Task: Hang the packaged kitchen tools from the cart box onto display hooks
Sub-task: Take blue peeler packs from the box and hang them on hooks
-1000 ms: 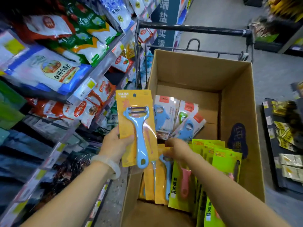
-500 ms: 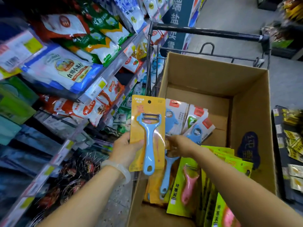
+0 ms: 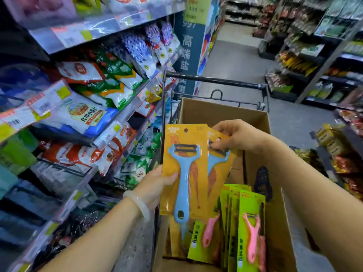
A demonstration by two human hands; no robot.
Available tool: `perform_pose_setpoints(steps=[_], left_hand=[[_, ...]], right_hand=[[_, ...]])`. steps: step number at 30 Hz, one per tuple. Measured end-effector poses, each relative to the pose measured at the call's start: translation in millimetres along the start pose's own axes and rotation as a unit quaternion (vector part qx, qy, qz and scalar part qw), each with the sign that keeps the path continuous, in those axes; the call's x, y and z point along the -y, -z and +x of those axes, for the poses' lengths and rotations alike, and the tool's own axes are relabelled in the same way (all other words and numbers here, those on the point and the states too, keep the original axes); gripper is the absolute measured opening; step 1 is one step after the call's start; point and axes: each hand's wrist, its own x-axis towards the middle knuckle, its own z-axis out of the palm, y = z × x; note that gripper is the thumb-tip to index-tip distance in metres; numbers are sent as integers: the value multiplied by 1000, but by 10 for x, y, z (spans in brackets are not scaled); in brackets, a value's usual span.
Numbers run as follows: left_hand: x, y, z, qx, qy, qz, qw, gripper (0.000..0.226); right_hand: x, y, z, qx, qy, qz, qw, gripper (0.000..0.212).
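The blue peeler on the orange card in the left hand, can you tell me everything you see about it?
The blue peeler looks like plastic, with a wide forked head holding a dark blade across the top, a long straight handle and a hole at the bottom end. It sits upright on an orange card that has a hang hole near the top. The left hand grips the card's left edge, above the cardboard box. A second card just like it overlaps behind on the right.

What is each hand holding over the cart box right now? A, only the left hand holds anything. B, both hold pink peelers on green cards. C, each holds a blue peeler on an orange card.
C: the left hand grips one blue peeler on an orange card, and the right hand pinches a second orange-carded blue peeler beside it.
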Motion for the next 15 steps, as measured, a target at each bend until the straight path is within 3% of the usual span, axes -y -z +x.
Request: perform_pose_setpoints(steps=[3, 5, 8, 11, 15], left_hand=[[-44, -78, -143, 1, -34, -39, 999, 31], [-54, -117, -226, -7, -62, -61, 996, 35], [-77, -177, -397, -55, -105, -104, 987, 47], [-59, -224, -610, -98, -149, -134, 975, 31], [95, -231, -969, -178, -165, -167, 956, 31]], right_hand=[[114, 6, -144, -90, 7, 128, 988, 45], [113, -28, -206, -119, -6, 288, 950, 56], [49, -277, -347, -24, -52, 383, 922, 40], [-53, -683, -492, 101, -56, 389, 914, 26], [-72, -1086, -618, 82, -24, 449, 889, 15]])
